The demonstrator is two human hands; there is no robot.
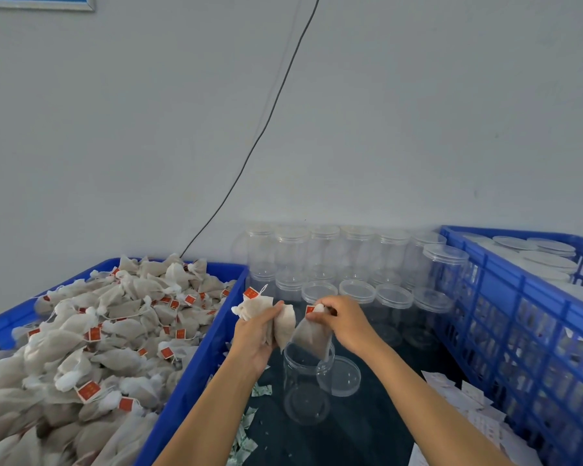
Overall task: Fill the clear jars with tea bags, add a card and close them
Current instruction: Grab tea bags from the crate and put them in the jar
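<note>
An open clear jar point(305, 391) stands on the dark table in front of me, its clear lid point(340, 376) leaning against its right side. My left hand point(254, 334) grips a bunch of tea bags point(266, 312) just above and left of the jar's mouth. My right hand point(345, 322) pinches the top of a single tea bag point(312, 338), which hangs with its lower end over the jar's opening. White cards point(465, 395) lie on the table to the right.
A blue crate point(196, 361) heaped with tea bags with red tags fills the left. Rows of lidded empty jars point(357, 264) stand against the wall. A blue lattice crate point(519, 317) with lids sits at right. Small paper sachets point(246, 442) lie beside the left crate.
</note>
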